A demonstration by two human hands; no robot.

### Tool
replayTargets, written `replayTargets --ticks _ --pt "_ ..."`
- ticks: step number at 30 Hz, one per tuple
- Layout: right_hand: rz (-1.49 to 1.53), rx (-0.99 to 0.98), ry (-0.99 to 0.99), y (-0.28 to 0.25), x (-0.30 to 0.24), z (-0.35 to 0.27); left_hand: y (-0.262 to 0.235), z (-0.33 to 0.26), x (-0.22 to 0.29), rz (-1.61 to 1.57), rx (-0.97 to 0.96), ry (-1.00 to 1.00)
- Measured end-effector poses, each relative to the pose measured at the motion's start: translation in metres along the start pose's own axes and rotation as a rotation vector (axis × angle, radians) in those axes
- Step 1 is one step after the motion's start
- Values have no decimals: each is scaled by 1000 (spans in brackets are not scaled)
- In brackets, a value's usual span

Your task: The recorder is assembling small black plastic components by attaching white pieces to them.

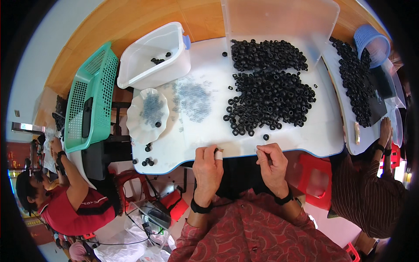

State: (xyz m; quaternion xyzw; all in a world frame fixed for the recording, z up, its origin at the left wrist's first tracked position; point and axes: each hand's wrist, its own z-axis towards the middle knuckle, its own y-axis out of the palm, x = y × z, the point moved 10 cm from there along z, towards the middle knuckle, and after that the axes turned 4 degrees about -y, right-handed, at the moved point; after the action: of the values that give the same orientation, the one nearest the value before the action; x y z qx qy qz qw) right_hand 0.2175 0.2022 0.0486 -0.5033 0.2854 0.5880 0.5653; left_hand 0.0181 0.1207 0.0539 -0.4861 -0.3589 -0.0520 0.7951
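My left hand (207, 172) is closed at the table's front edge, a white wrap around one finger. A small black round part (216, 150) shows at its fingertips, mostly hidden. Apart from it, on the right, my right hand (274, 168) pinches thumb against forefinger; whatever is between them is too small to make out. Just beyond that hand lies a single black ring (266, 137). Farther back a large pile of black ring-shaped parts (270, 98) covers the table. Small clear-grey pieces (192, 100) are spread left of it, and more lie in a white wavy-rimmed dish (133, 124).
A white tub (131, 74) with a few black rings stands at the back left, beside a green basket (107, 83). A clear bin (279, 19) lies behind the pile. Loose rings (148, 161) sit near the left edge. People work at both sides; a red stool (315, 179) is at right.
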Motion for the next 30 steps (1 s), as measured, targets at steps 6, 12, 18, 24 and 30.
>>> replayTargets --ticks 6,12,18,24,30 --pt "-60 6 -14 0 4 2 7 4 -30 -494 -101 -263" --pt "33 -34 28 21 -4 0 29 -6 -43 -1392 -278 -575" --pt "228 -135 160 58 -17 -2 33 -18 -44 -1631 -332 -685" --pt "344 -207 222 84 -31 -1 29 -24 -47 -1691 -345 -656" --pt "359 -236 216 97 -36 -3 26 -26 -47 -1722 -344 -605"
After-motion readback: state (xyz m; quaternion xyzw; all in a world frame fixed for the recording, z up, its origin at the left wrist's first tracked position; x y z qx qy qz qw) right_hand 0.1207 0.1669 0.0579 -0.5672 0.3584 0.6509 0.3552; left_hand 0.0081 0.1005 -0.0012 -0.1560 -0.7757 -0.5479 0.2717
